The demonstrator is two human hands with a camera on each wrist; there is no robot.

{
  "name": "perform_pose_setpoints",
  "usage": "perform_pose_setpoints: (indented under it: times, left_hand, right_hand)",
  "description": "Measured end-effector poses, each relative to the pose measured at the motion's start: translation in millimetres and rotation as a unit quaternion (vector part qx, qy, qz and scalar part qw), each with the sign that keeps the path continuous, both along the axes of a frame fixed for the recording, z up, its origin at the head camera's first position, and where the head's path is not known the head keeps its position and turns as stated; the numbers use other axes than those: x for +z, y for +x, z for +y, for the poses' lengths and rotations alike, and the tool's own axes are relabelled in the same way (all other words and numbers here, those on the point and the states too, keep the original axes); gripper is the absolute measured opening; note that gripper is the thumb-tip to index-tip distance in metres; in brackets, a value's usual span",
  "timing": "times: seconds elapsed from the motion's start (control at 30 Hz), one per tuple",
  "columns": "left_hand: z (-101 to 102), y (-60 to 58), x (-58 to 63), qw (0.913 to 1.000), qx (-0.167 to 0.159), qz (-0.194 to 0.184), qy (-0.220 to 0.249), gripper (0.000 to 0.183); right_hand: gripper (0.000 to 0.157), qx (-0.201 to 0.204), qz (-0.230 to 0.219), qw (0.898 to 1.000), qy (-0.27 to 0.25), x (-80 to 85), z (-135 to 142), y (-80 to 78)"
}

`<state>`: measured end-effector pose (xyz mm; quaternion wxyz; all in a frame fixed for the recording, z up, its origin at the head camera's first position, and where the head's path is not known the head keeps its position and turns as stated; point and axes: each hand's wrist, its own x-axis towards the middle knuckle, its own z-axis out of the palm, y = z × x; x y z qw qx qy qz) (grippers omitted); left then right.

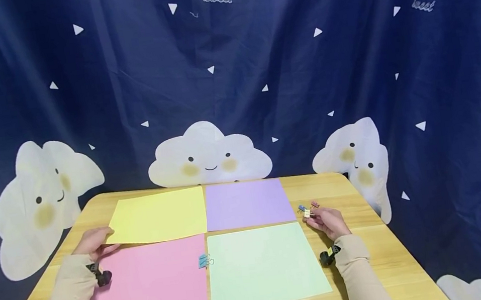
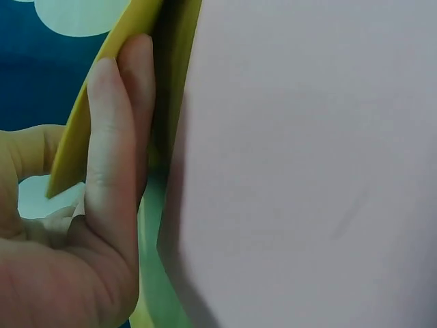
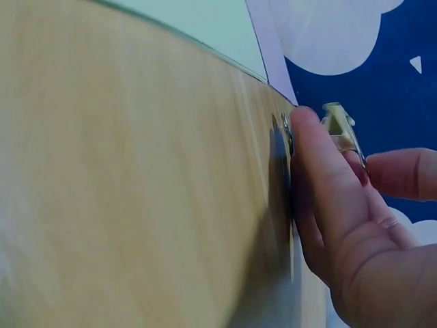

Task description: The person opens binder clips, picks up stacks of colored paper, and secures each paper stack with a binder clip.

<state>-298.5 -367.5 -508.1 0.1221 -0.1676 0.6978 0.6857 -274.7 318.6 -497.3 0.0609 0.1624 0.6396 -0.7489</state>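
Observation:
My left hand (image 1: 94, 241) pinches the near left corner of the yellow paper (image 1: 158, 216), thumb on top and fingers underneath. In the left wrist view that corner of the yellow paper (image 2: 74, 150) is lifted, with fingers (image 2: 109, 137) below it. At the right of the table, my right hand (image 1: 329, 222) holds a pale yellow binder clip (image 3: 336, 123) by its wire handle, between thumb and fingers. Close beyond that hand lie a blue binder clip (image 1: 302, 208) and a pink binder clip (image 1: 315, 204).
Pink paper (image 1: 149, 288) lies near left, with a light blue binder clip (image 1: 202, 261) at its right edge. Green paper (image 1: 262, 266) is near right, purple paper (image 1: 247, 204) behind it. A dark blue curtain (image 1: 221, 71) hangs behind the wooden table (image 1: 371, 244).

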Motion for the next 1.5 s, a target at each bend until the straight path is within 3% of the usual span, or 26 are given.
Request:
perform_pose_setpoints:
  times: [0.17,0.57,0.83,1.17,1.5]
  left_hand:
    - [-0.9,-2.2,-5.9,0.9996,-0.012,0.018,-0.017,0.069]
    - [-2.3,-6.3,-6.9,0.9973,-0.022,0.029,-0.063,0.067]
    - [-0.9,-5.4,-9.4,0.9975,-0.014,0.028,-0.064,0.068]
    - [1.0,-1.5,-7.2,0.9986,-0.010,0.018,-0.049,0.072]
    - [-2.2,-2.2,-12.1,0.9983,-0.017,0.028,-0.048,0.070]
  right_hand:
    - [0.049,-0.008,-0.001,1.000,0.013,-0.7,-1.6,1.6]
    - [0.046,-0.006,0.013,0.997,0.070,-0.2,-5.4,4.4]
    - [0.043,-0.008,0.016,0.998,0.066,-1.9,-7.8,2.3]
    - [0.037,-0.056,0.015,0.996,0.066,-6.4,-12.2,4.3]
    - [0.039,-0.042,0.011,0.998,0.045,-5.0,-11.6,7.6]
